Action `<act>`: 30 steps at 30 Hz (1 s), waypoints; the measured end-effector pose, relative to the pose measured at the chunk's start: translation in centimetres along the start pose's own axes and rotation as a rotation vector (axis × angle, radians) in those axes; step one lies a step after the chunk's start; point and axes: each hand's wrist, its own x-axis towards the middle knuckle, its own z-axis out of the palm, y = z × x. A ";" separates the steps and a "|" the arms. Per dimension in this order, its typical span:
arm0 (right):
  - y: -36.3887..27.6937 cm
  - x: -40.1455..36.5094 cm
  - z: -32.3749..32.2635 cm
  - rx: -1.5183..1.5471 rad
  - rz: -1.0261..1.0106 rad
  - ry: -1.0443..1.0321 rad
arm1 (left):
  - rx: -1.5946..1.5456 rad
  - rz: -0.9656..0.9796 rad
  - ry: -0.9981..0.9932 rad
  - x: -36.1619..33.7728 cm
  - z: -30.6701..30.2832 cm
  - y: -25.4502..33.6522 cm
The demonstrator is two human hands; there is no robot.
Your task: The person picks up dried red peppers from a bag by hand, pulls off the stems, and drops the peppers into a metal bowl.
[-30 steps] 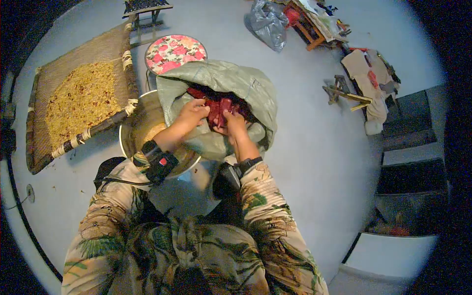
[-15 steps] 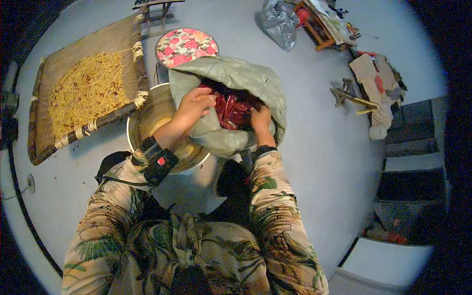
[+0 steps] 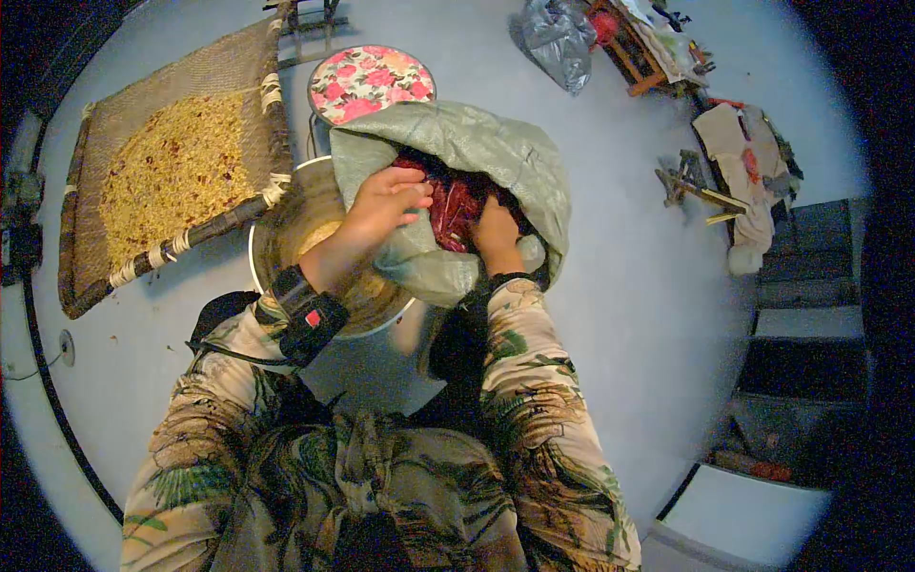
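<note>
A green woven sack (image 3: 457,122) lies with its mouth open, full of dried red chili peppers (image 3: 450,214). My left hand (image 3: 386,208) is at the left side of the sack's mouth, its fingers loosely stretched over the peppers and slightly apart. Inside the sack, my right hand (image 3: 498,236) reaches down into the peppers; its fingertips are hidden among them. Partly under the sack stands a large round metal basin (image 3: 276,238) with a pale rim and something yellowish at its bottom.
Left, a framed mesh sieve (image 3: 88,205) carries yellow seeds (image 3: 176,172) with red bits. Behind the sack is a flower-patterned round stool (image 3: 372,84). A grey plastic bag (image 3: 555,48) and small wooden furniture (image 3: 640,71) stand at the back right; steps (image 3: 805,324) lie right.
My right hand has moved slightly left and deeper into the peppers. My left hand stays about where it was over the sack's edge. The view has shifted a little.
</note>
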 end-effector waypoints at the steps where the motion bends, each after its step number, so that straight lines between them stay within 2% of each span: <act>1: 0.4 0.2 0.5 0.018 -0.044 0.045 | -0.020 0.007 0.006 0.1 0.1 -0.1; 3: 1.3 0.4 1.5 0.053 -0.133 0.135 | -0.028 0.004 0.011 0.2 0.2 -0.1; 6: 3.8 3.8 3.1 0.529 -0.118 0.074 | -0.038 -0.002 0.016 0.4 0.1 0.0; 7: 3.7 4.1 1.3 0.463 0.058 0.011 | -0.042 -0.002 0.016 0.5 0.1 -0.1; 11: 3.3 2.2 -3.6 1.080 0.049 -0.028 | 0.018 0.020 -0.016 0.6 -0.5 -0.1; 14: 5.8 3.0 -1.1 0.660 -0.109 0.189 | 0.022 0.030 -0.012 0.2 -0.3 0.4; 15: 6.0 2.9 -1.4 0.595 0.005 0.039 | 0.021 0.033 -0.014 0.0 -0.3 0.5; 18: 2.8 -0.8 -5.9 0.451 -0.083 -0.358 | 0.039 0.041 -0.005 -0.2 -0.2 0.6; 19: 3.2 -0.5 -3.9 0.474 -0.153 -0.369 | 0.048 0.044 -0.002 -0.1 -0.2 0.6; 20: 4.4 -0.1 -2.7 0.442 -0.201 -0.364 | 0.038 0.045 -0.012 -0.2 -0.2 0.6; 22: 2.7 -1.6 -2.9 0.379 -0.300 -0.351 | 0.022 0.050 -0.030 -0.1 -0.3 0.4; 23: 1.5 -2.1 -2.8 0.150 -0.215 -0.302 | 0.018 0.044 -0.034 -0.2 -0.3 0.3; 26: 0.5 -1.5 -0.8 0.057 -0.170 -0.218 | 0.007 0.031 -0.035 -0.3 -0.3 0.6; 30: 1.2 -0.3 -1.9 0.319 -0.219 -0.082 | -0.004 0.027 -0.026 -0.4 -0.4 0.5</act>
